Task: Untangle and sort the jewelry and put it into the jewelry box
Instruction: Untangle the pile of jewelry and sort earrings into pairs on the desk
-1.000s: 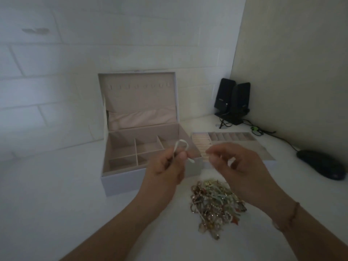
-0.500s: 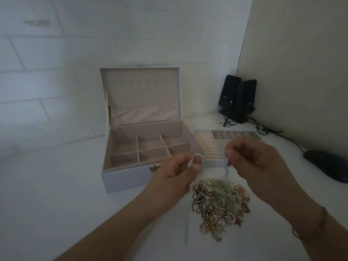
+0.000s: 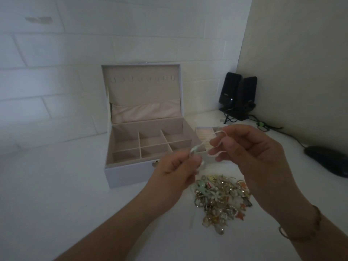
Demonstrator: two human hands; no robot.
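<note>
A pale jewelry box (image 3: pixel 130 173) stands open on the white table, its lid upright and its beige compartments bare. A tangled heap of gold and coloured jewelry (image 3: pixel 220 200) lies to the right of the box's front. Above the heap, my left hand (image 3: pixel 175 170) pinches one end of a thin white cord (image 3: pixel 197 147). My right hand (image 3: pixel 250 149) pinches the other end, which loops over its fingers. The cord runs between both hands in the air.
A removable ring tray (image 3: pixel 204 135) sits right of the box, partly hidden by my right hand. Two black speakers (image 3: pixel 238 96) stand in the back corner with cables trailing right. A dark computer mouse (image 3: pixel 327 161) lies at the far right.
My right hand has risen and drawn the cord up off the heap. My left hand shifted slightly, still holding its end. The view tilted down a little.
</note>
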